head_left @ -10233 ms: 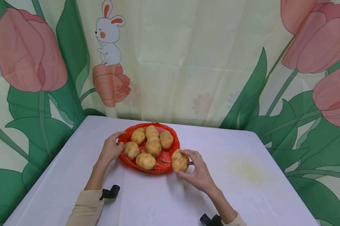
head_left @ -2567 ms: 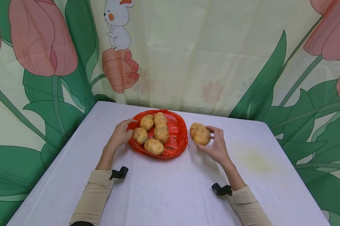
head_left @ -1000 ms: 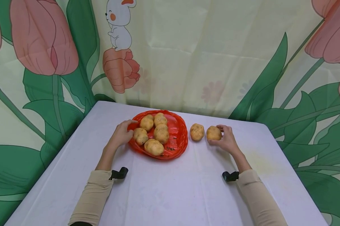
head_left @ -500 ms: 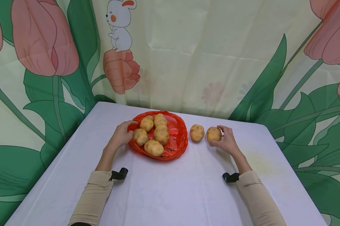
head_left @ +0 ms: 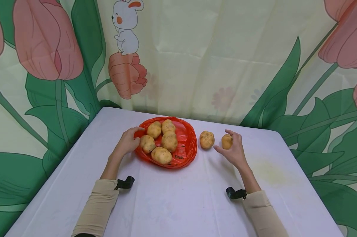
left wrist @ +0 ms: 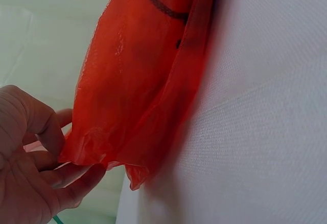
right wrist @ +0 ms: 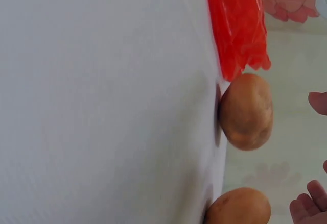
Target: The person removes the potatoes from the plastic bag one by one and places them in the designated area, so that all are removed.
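My left hand (head_left: 126,141) pinches the left edge of a round, opened red plastic bag (head_left: 193,144). The left wrist view shows thumb and fingers (left wrist: 82,185) on the thin red plastic (left wrist: 125,81). Several potatoes (head_left: 162,155) lie in the bag, mostly on its left side. Just right of the bag, a potato (head_left: 206,140) rests on the white cloth. Beyond it is a second potato (head_left: 226,141), partly covered by my right hand (head_left: 234,150). That hand holds nothing, its thumb and fingers spread apart. Both potatoes, the nearer (right wrist: 247,113) and farther (right wrist: 239,207), show in the right wrist view.
A white cloth (head_left: 172,197) covers the table. Behind it hangs a curtain (head_left: 184,65) printed with tulips and a rabbit. Black wrist cameras (head_left: 125,182) sit at both cuffs.
Over these seconds, the right hand took potatoes out of the bag and set two on the cloth in a row. It has just let go of the second and moved slightly back. Left hand stays.
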Demonstrator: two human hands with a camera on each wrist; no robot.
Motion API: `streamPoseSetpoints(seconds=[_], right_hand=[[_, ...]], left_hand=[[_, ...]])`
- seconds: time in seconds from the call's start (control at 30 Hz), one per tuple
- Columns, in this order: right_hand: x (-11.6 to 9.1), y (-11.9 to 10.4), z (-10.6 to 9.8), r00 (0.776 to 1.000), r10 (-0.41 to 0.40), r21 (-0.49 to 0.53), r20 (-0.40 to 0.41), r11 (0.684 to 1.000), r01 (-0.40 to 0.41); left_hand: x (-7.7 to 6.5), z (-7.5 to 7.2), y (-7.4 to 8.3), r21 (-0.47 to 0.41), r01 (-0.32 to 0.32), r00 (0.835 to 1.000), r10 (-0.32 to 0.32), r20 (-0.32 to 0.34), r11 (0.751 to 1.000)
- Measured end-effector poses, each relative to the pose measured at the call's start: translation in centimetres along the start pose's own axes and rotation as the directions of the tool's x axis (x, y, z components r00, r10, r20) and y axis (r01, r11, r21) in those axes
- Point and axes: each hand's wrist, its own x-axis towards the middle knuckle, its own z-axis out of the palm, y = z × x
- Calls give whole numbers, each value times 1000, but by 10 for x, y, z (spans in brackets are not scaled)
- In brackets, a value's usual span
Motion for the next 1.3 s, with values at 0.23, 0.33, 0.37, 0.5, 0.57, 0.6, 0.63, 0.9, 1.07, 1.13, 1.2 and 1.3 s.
streamPoseSetpoints(seconds=[0.23,0.33,0.37,0.5,0.57,0.6,0.63,0.9,1.07,1.13,1.2,1.3], right_hand=[[-14,-21,19,998,-63,35,0,997,63],[-19,-29,26,997,-72,58,12,996,71],[-20,-31,29,997,-76,67,20,995,75],[-23,-38,38,994,-99,101,47,990,93],[-25,-42,43,992,-115,122,60,987,107],[-26,-43,45,991,-120,128,67,986,111],[-26,-45,47,989,-124,133,77,985,113],[-25,-57,66,981,-138,145,140,982,118],[-23,-63,78,975,-150,184,165,976,119],[-23,-65,83,974,-137,190,183,976,102],[-22,-67,87,972,-135,188,193,977,99],[-21,-71,93,967,-146,180,208,978,109]], left_hand=[[-1,0,0,-13,3,1000,-3,6,1000],[-1,0,0,-13,5,1000,-4,10,1000],[-1,0,0,-15,11,1000,-11,10,1000],[-1,0,-1,-13,20,1000,-19,12,1000],[-1,0,-1,-10,16,1000,-16,12,1000],[-1,0,-1,-9,13,1000,-13,11,1000],[-1,0,-1,-8,11,1000,-10,9,1000],[-1,-1,-1,-15,-31,999,31,-7,999],[-2,-1,-1,-13,-20,1000,20,3,1000],[-2,-1,0,-14,-14,1000,14,7,1000],[-2,-2,1,-14,-10,1000,10,8,1000],[-3,-2,2,-11,-12,1000,12,7,1000]])
